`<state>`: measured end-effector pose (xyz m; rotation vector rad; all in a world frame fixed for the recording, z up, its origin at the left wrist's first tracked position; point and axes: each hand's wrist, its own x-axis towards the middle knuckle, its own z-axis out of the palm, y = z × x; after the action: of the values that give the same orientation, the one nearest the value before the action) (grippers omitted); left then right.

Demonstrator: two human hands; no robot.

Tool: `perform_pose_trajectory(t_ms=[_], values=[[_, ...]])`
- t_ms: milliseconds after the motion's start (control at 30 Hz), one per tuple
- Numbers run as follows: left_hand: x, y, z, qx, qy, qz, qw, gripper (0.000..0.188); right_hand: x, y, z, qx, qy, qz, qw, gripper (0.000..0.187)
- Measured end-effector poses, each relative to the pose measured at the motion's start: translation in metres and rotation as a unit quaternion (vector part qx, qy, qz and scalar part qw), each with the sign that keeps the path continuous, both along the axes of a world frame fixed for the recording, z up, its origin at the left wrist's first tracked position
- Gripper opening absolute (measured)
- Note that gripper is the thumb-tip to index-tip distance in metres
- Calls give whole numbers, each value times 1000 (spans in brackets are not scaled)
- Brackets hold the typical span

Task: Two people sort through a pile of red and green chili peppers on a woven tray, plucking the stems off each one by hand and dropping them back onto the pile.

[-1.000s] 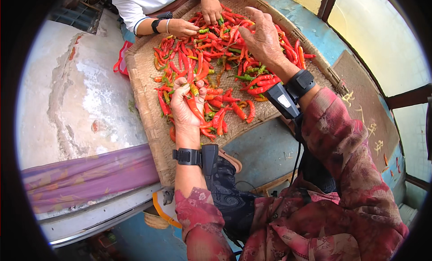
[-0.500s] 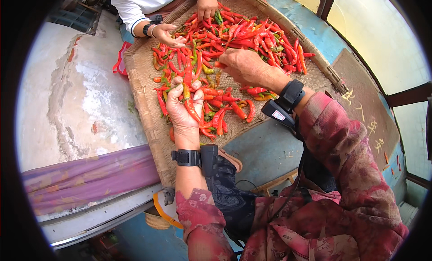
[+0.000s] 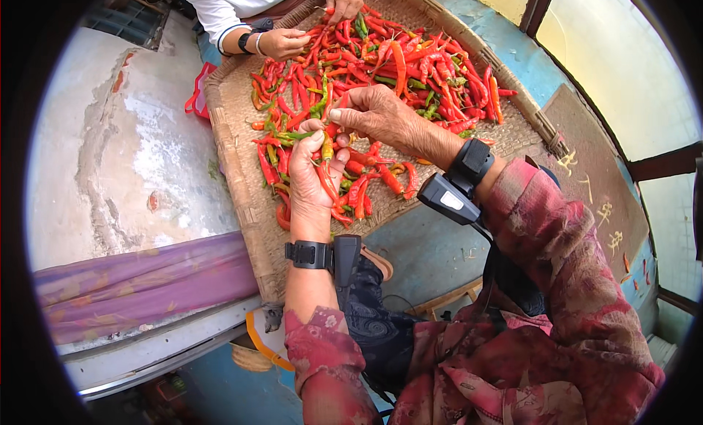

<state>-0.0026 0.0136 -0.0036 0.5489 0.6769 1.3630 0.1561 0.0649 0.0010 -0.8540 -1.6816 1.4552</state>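
My left hand [image 3: 310, 177], palm up over the near part of a woven tray [image 3: 249, 238], is closed around a few chili peppers [image 3: 326, 177]. A yellowish one and a red one show along its fingers. Close above its fingertips is my right hand [image 3: 377, 116], thumb and forefinger pinched together. A red chili lies by that pinch, but what exactly the fingers grip is partly hidden. Red, orange and green chilies [image 3: 447, 77] are heaped on the far right of the tray, and a smaller group [image 3: 362, 183] lies beside my left hand.
Across the tray a person in white sleeves [image 3: 234, 15] handles chilies with both hands [image 3: 285, 43]. A red plastic item [image 3: 198, 92] is by the tray's left edge. Purple cloth [image 3: 146, 289] drapes the ledge at left. A few chilies [image 3: 635, 278] lie on the floor at right.
My right hand has come left from the heap to my left hand's fingertips. My left hand shifted slightly right. The other person's open hand has closed its fingers at the chilies.
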Motion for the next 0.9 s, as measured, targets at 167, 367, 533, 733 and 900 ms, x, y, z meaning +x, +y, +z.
perform_pose_trajectory(t_ms=[167,367,533,733,900], values=[[0,1,-6,-15,-32,-19,999,13,4,7,0,-71,77,-75,992,30],[-13,5,-11,-3,-87,2,996,10,33,32,-1,5,37,-210,977,31],[-14,5,-8,-10,-92,37,995,13,52,51,-8,109,43,-372,921,38],[-7,5,0,-13,-129,24,991,17,23,24,-10,154,-76,-93,981,39],[4,8,-1,7,-135,9,991,18,2,-9,-18,132,-170,138,967,23]])
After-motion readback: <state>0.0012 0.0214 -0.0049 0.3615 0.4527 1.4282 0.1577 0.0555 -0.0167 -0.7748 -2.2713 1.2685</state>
